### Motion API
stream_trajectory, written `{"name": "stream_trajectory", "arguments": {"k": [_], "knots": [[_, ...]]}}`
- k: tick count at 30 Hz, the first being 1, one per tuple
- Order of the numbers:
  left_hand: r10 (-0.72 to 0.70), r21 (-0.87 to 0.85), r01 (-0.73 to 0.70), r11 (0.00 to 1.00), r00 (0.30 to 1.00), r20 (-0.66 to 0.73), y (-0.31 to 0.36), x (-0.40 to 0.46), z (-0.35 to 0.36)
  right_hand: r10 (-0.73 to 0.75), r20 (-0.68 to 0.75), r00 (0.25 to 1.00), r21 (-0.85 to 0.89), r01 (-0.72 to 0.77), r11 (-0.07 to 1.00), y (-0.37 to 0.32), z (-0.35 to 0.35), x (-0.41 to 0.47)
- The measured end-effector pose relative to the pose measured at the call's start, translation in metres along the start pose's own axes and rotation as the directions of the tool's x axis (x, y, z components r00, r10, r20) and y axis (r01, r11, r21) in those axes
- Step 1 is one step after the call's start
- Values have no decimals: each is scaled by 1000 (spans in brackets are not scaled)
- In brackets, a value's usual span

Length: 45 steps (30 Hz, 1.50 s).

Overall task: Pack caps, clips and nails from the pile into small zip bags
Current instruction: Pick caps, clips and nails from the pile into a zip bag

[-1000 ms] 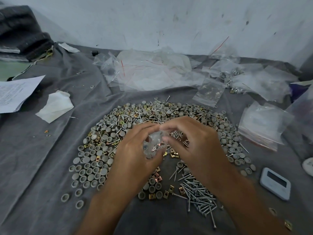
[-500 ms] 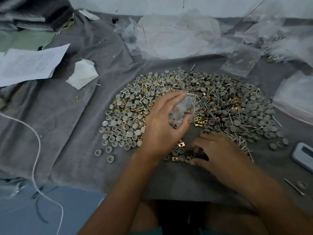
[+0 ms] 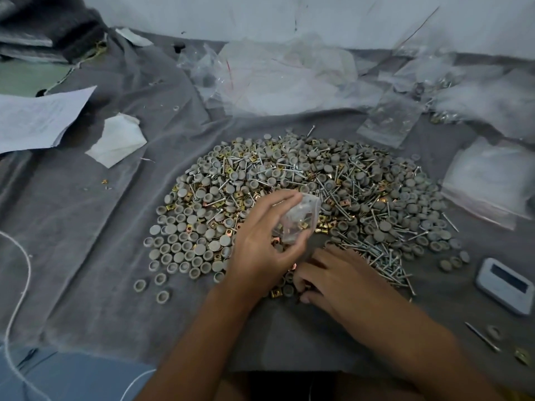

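two hands were seen over a grey cloth spread on the work surface. a small zip bag of clear plastic was pinched by the left hand between the thumb below and the fingers above, and it was held tilted just above the near edge of the pile; some brass clips and other small parts could be made out inside it. the right hand was laid palm down on the cloth at the pile's near edge, its fingers curled down among a few loose grey caps and brass clips; whether anything was gripped under those fingertips could not be told. the pile itself was made up of grey round caps, mostly at its left, yellow square clips mixed through, and silver nails gathered at its right. empty clear bags were heaped beyond the pile by the wall. a white device was lying at the right, a sheet of paper at the left.
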State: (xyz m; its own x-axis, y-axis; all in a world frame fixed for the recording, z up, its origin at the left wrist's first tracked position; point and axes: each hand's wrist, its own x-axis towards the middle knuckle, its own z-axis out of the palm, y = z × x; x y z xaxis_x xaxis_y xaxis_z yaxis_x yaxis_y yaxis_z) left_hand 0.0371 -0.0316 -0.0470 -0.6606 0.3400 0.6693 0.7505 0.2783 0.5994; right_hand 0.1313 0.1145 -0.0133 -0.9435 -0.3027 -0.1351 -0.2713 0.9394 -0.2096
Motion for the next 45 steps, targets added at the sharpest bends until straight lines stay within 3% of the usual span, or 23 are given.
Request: {"name": "stream_trajectory", "arguments": {"k": [6, 12, 15, 18, 20, 26, 30, 36, 39, 45], "knots": [[7, -9, -7, 1000, 1000, -26, 3, 1, -2, -45, -14, 999, 4, 45, 999, 1, 0, -4], [21, 9, -21, 1000, 999, -39, 4, 3, -1, 32, -147, 989, 210, -1, 978, 8, -12, -10], [40, -1, -40, 999, 999, -16, 4, 3, -2, 173, -437, 882, 430, 36, 902, 12, -28, -11], [42, -8, -42, 999, 999, 4, 4, 2, -1, 182, -665, 725, 344, 82, 935, 7, -39, 4], [54, -11, -54, 998, 998, 20, 4, 2, -1, 158, -708, 689, 256, 42, 966, 6, -41, 16], [27, -3, -27, 1000, 999, 38, 5, 3, -2, 268, -688, 674, 346, -20, 938, 9, -38, 5], [37, 1, -37, 999, 999, 13, 3, 3, -3, 276, -564, 779, 369, -61, 927, -1, -21, -16], [47, -19, -48, 999, 998, -34, 5, 3, -3, 237, -328, 914, 209, -175, 962, -30, 2, -24], [54, 6, -53, 999, 998, -32, 5, 3, -3, 272, -278, 921, 161, -235, 959, -38, 10, -20], [40, 2, -40, 999, 999, -19, 6, 1, -2, 306, -257, 917, 299, -225, 927, -31, 11, -19]]}}
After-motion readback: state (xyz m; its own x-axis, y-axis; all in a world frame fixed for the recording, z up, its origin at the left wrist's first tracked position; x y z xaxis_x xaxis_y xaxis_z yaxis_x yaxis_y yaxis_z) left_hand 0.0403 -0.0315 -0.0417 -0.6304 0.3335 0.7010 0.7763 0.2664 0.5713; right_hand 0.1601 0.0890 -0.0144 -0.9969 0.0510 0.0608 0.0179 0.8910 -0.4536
